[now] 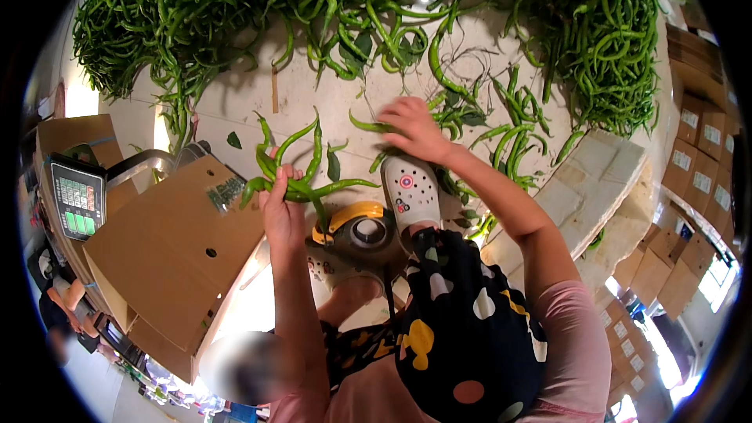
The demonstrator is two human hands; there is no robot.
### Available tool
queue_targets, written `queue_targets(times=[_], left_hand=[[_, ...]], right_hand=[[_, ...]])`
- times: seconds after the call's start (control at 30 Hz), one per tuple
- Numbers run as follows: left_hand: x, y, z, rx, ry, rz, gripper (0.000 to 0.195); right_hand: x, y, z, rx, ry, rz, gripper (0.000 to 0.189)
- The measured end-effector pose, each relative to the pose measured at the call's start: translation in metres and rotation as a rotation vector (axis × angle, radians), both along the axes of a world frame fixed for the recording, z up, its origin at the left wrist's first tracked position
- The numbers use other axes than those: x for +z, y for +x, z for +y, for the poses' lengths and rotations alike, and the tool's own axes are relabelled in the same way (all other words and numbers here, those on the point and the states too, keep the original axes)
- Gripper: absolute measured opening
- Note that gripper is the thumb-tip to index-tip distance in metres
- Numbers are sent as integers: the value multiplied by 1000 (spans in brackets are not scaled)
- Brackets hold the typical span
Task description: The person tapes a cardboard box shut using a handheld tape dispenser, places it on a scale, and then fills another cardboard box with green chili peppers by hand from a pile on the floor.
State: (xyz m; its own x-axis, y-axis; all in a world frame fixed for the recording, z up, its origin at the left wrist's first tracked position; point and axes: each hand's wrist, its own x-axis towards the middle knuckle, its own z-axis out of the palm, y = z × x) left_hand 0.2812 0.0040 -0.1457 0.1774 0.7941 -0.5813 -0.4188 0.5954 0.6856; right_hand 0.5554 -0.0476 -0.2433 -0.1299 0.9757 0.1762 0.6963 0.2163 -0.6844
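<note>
My left hand [283, 205] grips a loose bunch of long green chili peppers [346, 187], their curved tips pointing several ways. My right hand [416, 129] is over the floor just above the clog on my foot. Its fingers are motion-blurred and overlap the end of a single green pepper [365, 124]; whether they grip it cannot be told. Right of that hand, loose peppers [514, 150] lie scattered with some leaves. A large heap of green peppers [194, 17] spreads along the far side and continues on the right [617, 53].
On the left a cardboard box [176, 247] stands beside a digital scale [76, 197]. Between my feet is a dark object with a yellow handle [358, 214]. A pale slab [581, 194] lies at right. Stacked cartons [699, 147] line the right side; a person [67, 299] is at far left.
</note>
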Motion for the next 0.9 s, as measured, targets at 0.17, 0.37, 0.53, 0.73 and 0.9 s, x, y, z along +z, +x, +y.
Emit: queue_targets(times=[0.17, 0.37, 0.53, 0.73, 0.9], left_hand=[[18, 5, 7, 80, -37, 138, 32], [10, 19, 4, 48, -47, -68, 33], [18, 36, 9, -41, -35, -95, 46], [9, 40, 6, -102, -53, -47, 43], [7, 68, -4, -132, -139, -34, 35]], right_hand=[[-23, 89, -97, -145, -308, -168, 9], [36, 73, 41, -545, 199, -69, 34], [-2, 37, 154, -682, -220, -341, 60], [2, 35, 134, -692, -137, -278, 38], [51, 11, 33, -743, -85, 204, 49]])
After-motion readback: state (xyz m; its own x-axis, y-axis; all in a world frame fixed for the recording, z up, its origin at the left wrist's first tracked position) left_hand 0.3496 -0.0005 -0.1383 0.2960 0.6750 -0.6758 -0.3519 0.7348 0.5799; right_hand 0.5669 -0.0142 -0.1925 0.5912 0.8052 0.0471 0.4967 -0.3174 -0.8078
